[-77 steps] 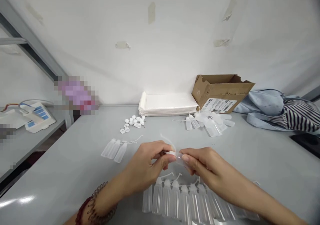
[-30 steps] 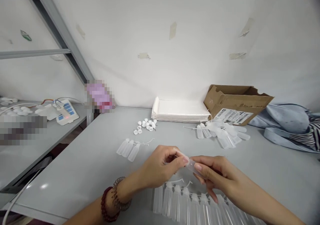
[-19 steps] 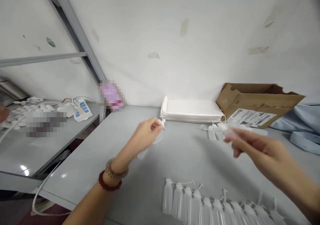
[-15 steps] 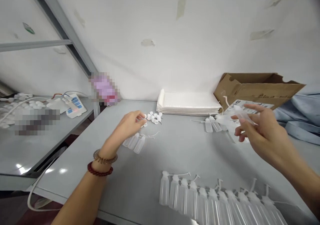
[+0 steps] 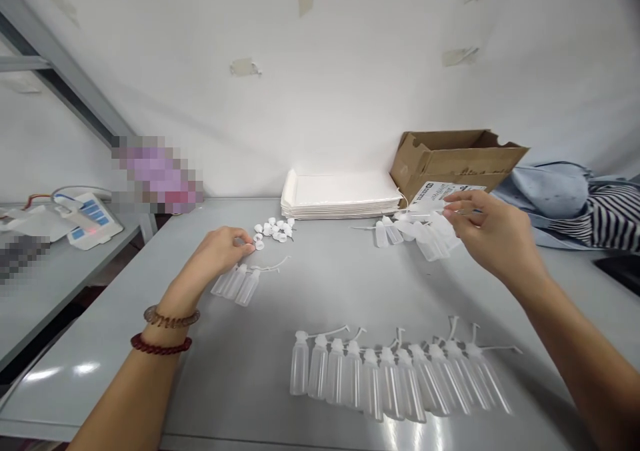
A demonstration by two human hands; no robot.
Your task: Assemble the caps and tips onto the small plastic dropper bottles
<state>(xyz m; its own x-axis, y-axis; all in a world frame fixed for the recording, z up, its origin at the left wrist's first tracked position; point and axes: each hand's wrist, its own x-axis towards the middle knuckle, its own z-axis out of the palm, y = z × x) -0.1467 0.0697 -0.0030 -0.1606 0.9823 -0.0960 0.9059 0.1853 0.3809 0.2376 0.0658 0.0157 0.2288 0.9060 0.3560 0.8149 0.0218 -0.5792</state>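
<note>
My left hand (image 5: 225, 254) reaches to a small pile of white caps (image 5: 273, 229). Its thumb and index finger are pinched together at the pile's near-left edge, and whatever lies between them is hidden. Just below that hand, several small clear plastic bottles (image 5: 246, 287) with thin white nozzle tips lie side by side. At the back right, my right hand (image 5: 493, 234) pinches a translucent plastic bottle (image 5: 436, 205), partly hidden by the fingers. Beneath it lies a loose heap of similar bottles (image 5: 431, 241). A longer row of bottles with nozzles (image 5: 353, 374) lies on the table's near part.
Against the wall is a stack of white padded envelopes (image 5: 345, 194). Beside it stands an open cardboard box (image 5: 460, 161) with a label. Light blue cloth (image 5: 540, 191) and a striped cloth (image 5: 615, 217) lie at the right. A blue-and-white device (image 5: 95, 221) sits on the left-hand table.
The view has turned right, so the scene sits further left. My right fingers have closed and turned down over the bottle heap. My left hand stays at the caps.
</note>
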